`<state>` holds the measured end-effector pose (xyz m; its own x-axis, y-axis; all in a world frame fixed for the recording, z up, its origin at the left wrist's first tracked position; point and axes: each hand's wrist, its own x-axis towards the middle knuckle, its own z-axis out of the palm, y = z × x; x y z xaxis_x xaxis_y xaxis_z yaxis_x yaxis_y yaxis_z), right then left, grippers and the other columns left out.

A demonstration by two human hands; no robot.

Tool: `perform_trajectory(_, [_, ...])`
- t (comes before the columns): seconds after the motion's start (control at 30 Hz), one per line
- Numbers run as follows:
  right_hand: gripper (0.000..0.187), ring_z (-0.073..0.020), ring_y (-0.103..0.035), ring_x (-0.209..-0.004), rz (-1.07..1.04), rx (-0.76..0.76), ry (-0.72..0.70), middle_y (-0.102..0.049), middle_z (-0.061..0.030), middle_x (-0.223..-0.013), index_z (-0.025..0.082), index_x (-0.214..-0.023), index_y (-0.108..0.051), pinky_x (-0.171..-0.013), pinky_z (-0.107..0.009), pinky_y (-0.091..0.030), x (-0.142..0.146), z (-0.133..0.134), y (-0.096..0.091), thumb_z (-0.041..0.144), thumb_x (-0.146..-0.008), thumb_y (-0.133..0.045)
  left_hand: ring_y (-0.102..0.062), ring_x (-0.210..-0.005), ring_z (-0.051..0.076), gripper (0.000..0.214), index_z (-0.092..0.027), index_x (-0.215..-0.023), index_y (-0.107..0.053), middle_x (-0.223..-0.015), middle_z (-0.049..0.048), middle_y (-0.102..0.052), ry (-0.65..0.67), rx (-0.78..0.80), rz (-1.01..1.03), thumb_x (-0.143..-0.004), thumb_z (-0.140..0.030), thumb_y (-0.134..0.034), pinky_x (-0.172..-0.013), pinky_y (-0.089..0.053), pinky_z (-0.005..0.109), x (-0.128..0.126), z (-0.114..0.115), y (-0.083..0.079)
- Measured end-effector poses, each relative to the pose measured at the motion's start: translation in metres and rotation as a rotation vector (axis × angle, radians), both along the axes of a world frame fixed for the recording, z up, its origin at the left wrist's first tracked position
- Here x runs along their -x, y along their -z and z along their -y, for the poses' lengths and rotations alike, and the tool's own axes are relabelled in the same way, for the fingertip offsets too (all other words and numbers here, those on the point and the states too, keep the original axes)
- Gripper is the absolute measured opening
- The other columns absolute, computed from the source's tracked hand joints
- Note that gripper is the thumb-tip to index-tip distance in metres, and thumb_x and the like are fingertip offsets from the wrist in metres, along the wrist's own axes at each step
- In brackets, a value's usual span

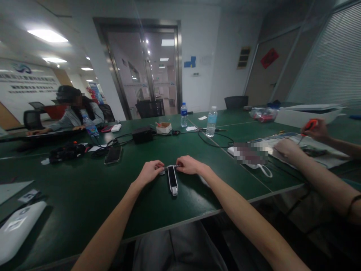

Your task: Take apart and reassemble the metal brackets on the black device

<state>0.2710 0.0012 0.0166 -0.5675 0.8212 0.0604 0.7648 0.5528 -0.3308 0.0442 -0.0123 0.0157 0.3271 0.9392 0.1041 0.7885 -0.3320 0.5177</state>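
Note:
A slim white pen-shaped device [172, 180] with a long black screen lies on the green table, its narrow tip toward me. My left hand [150, 171] is at its upper left, fingers closed in a pinch. Under those fingertips is a small greyish piece [162, 172], too small to name. On the other side, my right hand [188, 165] has its fingers closed by the device's upper right end. Something thin and dark shows at its fingertips. Whether either hand grips the device itself is hard to make out.
To the right, a co-worker's hand holds an orange-handled screwdriver [309, 127] over a mat. A white power bank [248, 156] with a cable lies nearer. Two water bottles [211, 122], a black box [142, 134] and a phone [113, 154] stand or lie beyond my hands. Another person sits at left.

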Motion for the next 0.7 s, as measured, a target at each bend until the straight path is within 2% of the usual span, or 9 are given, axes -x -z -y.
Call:
perform_trajectory(0.17, [0.02, -0.0153, -0.059, -0.077, -0.005, 0.01, 0.005, -0.066, -0.0071, -0.093, 0.016, -0.099, -0.066, -0.063, -0.023, -0.039, 0.0, 0.0, 0.0, 0.029, -0.085, -0.059, -0.065, -0.085, 0.02, 0.023, -0.018, -0.093, -0.069, -0.093, 0.0048, -0.071, 0.002, 0.02, -0.024, -0.081, -0.033, -0.055, -0.077, -0.051, 0.03, -0.002, 0.005, -0.006])
perform_trajectory(0.43, [0.019, -0.0154, -0.061, -0.079, -0.031, -0.005, -0.005, -0.068, -0.0059, -0.092, 0.017, -0.098, -0.067, -0.064, -0.022, -0.039, -0.001, -0.006, 0.005, 0.029, -0.088, -0.055, -0.064, -0.08, 0.02, 0.025, -0.021, -0.087, -0.068, -0.087, 0.0031, -0.071, 0.027, -0.013, -0.031, -0.081, -0.04, -0.054, -0.075, -0.049, 0.03, 0.002, -0.001, 0.002])
perform_trajectory(0.7, [0.019, -0.0147, -0.061, -0.078, -0.049, -0.017, -0.009, -0.068, -0.0047, -0.091, 0.018, -0.098, -0.066, -0.065, -0.023, -0.04, -0.001, -0.015, 0.014, 0.031, -0.088, -0.055, -0.063, -0.078, 0.02, 0.024, -0.02, -0.084, -0.066, -0.082, 0.0024, -0.069, 0.023, -0.035, -0.028, -0.078, -0.04, -0.054, -0.07, -0.047, 0.029, 0.0, 0.001, 0.0])
